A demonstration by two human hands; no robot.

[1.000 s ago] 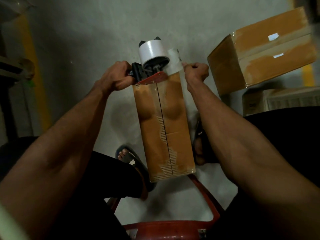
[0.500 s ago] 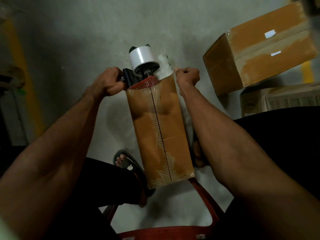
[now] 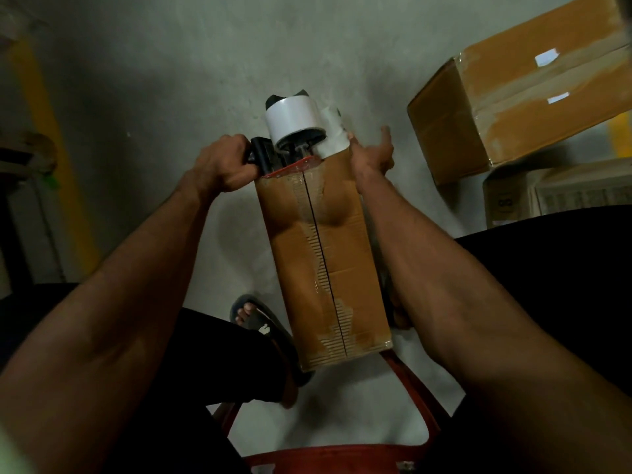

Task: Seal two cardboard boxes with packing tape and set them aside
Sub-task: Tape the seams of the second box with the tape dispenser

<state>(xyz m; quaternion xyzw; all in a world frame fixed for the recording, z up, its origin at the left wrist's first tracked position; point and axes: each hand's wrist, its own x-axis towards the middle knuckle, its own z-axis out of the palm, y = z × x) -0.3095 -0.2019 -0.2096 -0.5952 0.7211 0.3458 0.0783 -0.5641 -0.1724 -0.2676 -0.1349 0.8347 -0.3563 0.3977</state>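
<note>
Red stool [image 3: 415,398] nearest, w/ narrow box [image 3: 321,254] upright btwn knees. Left hand [image 3: 222,165] grips tape dispenser [image 3: 290,138] at box's far end; right hand [image 3: 371,155] there, fingers loosely spread. Taped box [image 3: 526,87] on floor, far right.

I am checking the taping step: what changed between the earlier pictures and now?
The right hand opened and let go of the tape end at the box's far edge. The left hand still grips the dispenser there. The sealed box stayed put.
</note>
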